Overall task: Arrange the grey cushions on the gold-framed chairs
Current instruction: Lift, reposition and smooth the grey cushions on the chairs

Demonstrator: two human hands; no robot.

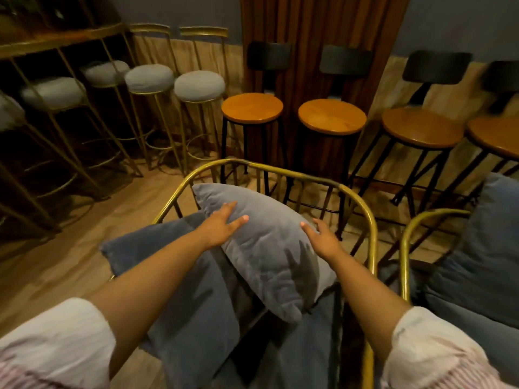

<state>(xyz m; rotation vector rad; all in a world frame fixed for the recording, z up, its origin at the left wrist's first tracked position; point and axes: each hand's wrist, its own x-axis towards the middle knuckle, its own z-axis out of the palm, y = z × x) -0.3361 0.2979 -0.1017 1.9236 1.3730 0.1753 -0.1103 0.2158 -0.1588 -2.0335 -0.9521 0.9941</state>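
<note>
A light grey cushion [266, 248] leans tilted inside the gold-framed chair [280, 168] right in front of me, its top corner near the curved backrest. My left hand [222, 224] lies flat on the cushion's upper left side, fingers spread. On its right edge rests my right hand [323, 238], fingers apart. Neither hand grips the cushion. A darker blue-grey cushion [179, 276] lies under my left arm and hangs over the chair's left side. A second gold-framed chair [407, 248] at the right holds blue-grey cushions [483, 262].
Gold bar stools with round grey pads [199, 85] line the back left beside a gold shelf frame [56, 43]. Black stools with round wooden seats [331, 116] stand behind the chairs along the wall and brown curtain. Wooden floor [70, 262] shows at the left.
</note>
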